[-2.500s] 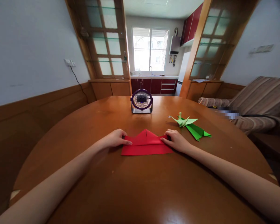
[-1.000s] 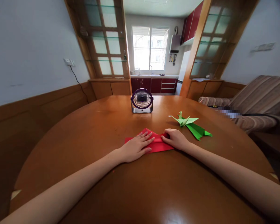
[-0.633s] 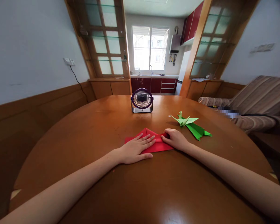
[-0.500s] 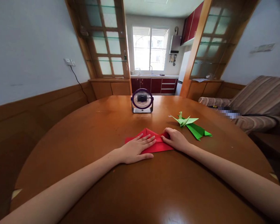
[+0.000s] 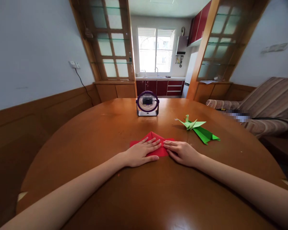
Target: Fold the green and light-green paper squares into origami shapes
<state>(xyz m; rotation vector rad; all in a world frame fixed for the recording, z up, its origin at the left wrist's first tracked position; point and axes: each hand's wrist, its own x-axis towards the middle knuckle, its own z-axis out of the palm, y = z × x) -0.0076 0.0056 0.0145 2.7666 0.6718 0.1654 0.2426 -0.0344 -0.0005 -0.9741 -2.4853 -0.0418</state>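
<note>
A folded sheet of red paper (image 5: pixel 154 135) lies flat on the wooden table, with a peak pointing away from me. Across its left part rests my left hand (image 5: pixel 142 152), palm down and fingers spread. My right hand (image 5: pixel 182 152) lies on the paper's right part, fingers stretched out flat and pointing left. Both hands press on the paper rather than grip it, and they cover much of its middle and right end. The fingertips of the two hands nearly meet.
To the right, beyond my right hand, sit a light green origami crane (image 5: pixel 190 124) and a darker green folded paper piece (image 5: pixel 204 135). A small purple fan (image 5: pixel 147 103) stands at the back of the round table (image 5: pixel 144 195). A striped armchair (image 5: pixel 266 103) is at the right.
My right hand has gone from curled fingers at the paper's upper right edge to lying flat on it, slightly nearer me. The left hand stays in place. The view has shifted slightly.
</note>
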